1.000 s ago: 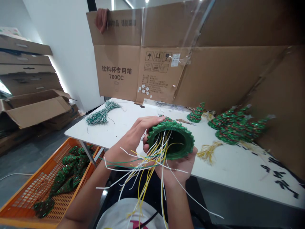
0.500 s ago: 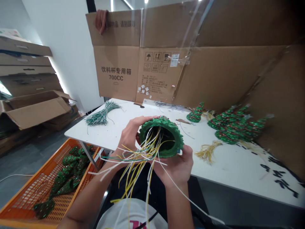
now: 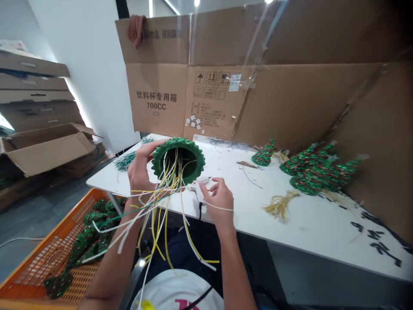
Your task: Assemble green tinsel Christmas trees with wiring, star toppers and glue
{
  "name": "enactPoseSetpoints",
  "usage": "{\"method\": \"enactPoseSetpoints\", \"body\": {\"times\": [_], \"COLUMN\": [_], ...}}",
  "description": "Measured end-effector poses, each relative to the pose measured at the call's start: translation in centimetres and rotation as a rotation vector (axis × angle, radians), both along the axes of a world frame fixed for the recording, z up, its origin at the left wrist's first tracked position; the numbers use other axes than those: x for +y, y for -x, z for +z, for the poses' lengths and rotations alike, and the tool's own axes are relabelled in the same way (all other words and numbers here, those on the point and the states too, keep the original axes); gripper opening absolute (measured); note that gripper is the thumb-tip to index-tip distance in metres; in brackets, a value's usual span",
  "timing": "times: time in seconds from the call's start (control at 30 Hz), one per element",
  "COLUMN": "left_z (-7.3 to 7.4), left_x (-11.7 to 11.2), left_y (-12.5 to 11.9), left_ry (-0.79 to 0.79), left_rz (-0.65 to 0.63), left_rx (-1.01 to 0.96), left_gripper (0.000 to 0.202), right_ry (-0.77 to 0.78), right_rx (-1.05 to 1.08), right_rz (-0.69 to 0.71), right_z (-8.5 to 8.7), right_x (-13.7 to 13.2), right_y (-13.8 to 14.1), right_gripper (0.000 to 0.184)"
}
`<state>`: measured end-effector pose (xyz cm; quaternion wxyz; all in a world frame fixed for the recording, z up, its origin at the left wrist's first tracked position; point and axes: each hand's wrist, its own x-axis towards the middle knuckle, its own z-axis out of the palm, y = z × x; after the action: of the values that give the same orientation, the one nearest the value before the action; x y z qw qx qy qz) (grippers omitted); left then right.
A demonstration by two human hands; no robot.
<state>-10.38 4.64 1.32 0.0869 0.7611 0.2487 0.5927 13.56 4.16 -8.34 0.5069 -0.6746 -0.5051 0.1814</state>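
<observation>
Flattened cardboard sheet (image 3: pixel 290 103) stands along the back edge of the white worktop (image 3: pixel 306 228), printed 700CC. Orange plastic crate (image 3: pixel 54 245) sits on the floor off the worktop's near left corner, holding a heap of green tinsel cones (image 3: pixel 90 228). Stacked cardboard boxes (image 3: pixel 38 99) lie further left, contents hidden. Toward the right edge, a pile of green tinsel trees (image 3: pixel 318 172) rests against the cardboard, with a smaller green tinsel tree (image 3: pixel 264 156) to its left. Yellow wire tuft (image 3: pixel 280 206) lies nearer the front. Bundle of green-sheathed wires (image 3: pixel 125 161) sits at the left edge, partly behind the left hand (image 3: pixel 140 168). That hand holds a green tinsel cone (image 3: pixel 164 157) up above the worktop's near edge, open end toward the camera, grip clamped round the rim. White and yellow wires (image 3: pixel 161 215) hang from the cone past the near edge. Right hand (image 3: pixel 219 202) is by the near edge, fingers (image 3: pixel 206 186) on a white handheld tool (image 3: pixel 196 189), maybe a glue gun, with a black cord (image 3: pixel 200 211); cannot tell if that grip is closed. Judged: firm rim hold, wires kept clear of the tool, suits this work.
</observation>
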Motion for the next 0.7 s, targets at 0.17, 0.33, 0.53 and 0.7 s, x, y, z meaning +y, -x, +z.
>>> {"method": "enactPoseSetpoints", "body": {"times": [0.17,0.33,0.53,0.7], "left_z": [0.1,-0.2,-0.2,0.3], "left_x": [0.3,1.5,2.2,1.8], "left_y": [-1.7,-1.2,-0.9,-0.8], "left_ry": [-0.102,-0.187,-0.299,-0.389], "left_rz": [0.156,0.183,0.236,0.276], "left_rx": [-0.07,0.019,0.058,0.03], "left_gripper": [0.077,0.079,0.083,0.082], "right_ry": [0.141,0.19,0.014,-0.217], "right_rx": [-0.226,-0.248,-0.021,0.428], "right_rz": [0.014,0.022,-0.081,-0.172], "right_z": [-2.0,-2.5,-2.9,-2.7], "right_x": [0.9,1.1,1.9,2.6], "right_y": [1.7,1.2,-0.9,-1.3], "right_gripper": [0.046,0.041,0.034,0.062]}}
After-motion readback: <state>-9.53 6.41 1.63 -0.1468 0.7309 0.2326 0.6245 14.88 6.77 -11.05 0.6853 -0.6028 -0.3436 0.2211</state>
